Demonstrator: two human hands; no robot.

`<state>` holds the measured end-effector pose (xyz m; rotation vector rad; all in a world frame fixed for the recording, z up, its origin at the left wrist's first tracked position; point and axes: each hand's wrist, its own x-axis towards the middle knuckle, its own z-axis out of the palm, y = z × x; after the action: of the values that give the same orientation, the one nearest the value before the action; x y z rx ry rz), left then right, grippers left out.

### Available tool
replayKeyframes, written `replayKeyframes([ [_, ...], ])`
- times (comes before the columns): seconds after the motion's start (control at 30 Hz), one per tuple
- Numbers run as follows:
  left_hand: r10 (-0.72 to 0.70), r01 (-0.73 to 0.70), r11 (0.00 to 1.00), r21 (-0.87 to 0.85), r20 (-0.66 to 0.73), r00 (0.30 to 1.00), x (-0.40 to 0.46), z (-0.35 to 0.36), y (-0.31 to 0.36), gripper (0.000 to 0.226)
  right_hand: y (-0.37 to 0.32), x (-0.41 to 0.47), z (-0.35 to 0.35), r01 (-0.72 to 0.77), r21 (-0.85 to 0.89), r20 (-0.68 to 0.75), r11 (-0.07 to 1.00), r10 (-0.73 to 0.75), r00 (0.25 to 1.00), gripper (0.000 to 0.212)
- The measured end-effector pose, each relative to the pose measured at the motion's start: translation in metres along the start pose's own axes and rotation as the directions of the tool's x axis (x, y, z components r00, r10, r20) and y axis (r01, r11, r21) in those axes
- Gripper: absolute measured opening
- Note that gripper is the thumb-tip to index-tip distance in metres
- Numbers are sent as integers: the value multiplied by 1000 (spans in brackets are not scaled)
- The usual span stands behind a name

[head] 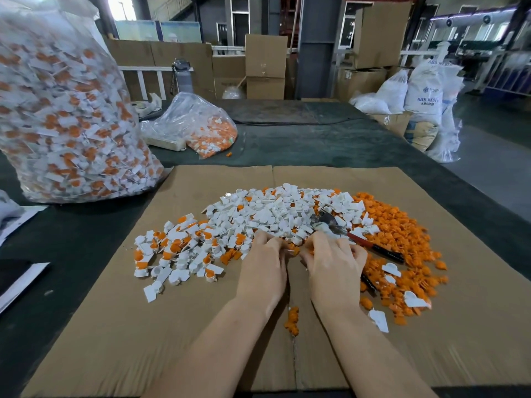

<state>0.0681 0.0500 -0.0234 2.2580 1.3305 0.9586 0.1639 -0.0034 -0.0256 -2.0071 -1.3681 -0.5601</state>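
Pinching a small orange piece (293,250) between them, the left hand (264,268) and right hand (334,268) sit close together at the near edge of the white pile (267,214) on the cardboard (143,326). Both have their fingers curled in on that bit. Pliers (357,239) lie just right of them, next to the orange heap (402,225).

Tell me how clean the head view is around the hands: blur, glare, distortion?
Head view: wide lens bows the edges, stretching the large bag at left; window at top blown out; left hand and right hand evenly lit, fairly sharp.
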Motion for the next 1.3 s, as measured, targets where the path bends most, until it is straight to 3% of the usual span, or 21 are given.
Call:
replayKeyframes([
  [0.13, -23, 22, 999, -42, -26, 999, 1, 1, 6, 21, 2, 1, -1, 57, 164, 32, 985, -63, 998, 13],
  [0.23, 28, -27, 998, -49, 30, 999, -2, 2, 6, 24, 2, 0, -3, 93, 259, 67, 961, -114, 991, 4],
  [0.4, 81, -82, 997, 2, 116, 990, -3, 2, 3, 37, 3, 1, -6, 32, 353, 104, 935, -73, 992, 20],
  [0.57, 35, -26, 994, -109, 76, 997, -2, 1, 1, 20, 2, -2, -6, -22, 376, 98, 926, -17, 995, 11],
  [0.73, -1, 21, 987, -158, 127, 992, 0, -2, -2, 35, 2, 0, -7, 85, 354, 5, 932, -93, 996, 30],
  [0.83, -34, 65, 971, -231, 138, 990, 0, -3, -2, 29, 3, 1, -7, 71, 367, 2, 927, -77, 997, 25],
  [1.0, -117, 162, 893, -421, 131, 985, -1, -7, -4, 19, 3, -1, -7, -6, 383, 79, 924, -26, 997, 3],
  [1.13, -150, 207, 835, -509, 151, 977, -3, -7, -4, 22, 2, -1, -4, -19, 272, 124, 962, -16, 992, 9],
  [1.3, -133, 190, 847, -496, 147, 980, -4, -9, -4, 26, 2, -2, -3, -28, 243, 157, 970, -11, 988, 16],
])
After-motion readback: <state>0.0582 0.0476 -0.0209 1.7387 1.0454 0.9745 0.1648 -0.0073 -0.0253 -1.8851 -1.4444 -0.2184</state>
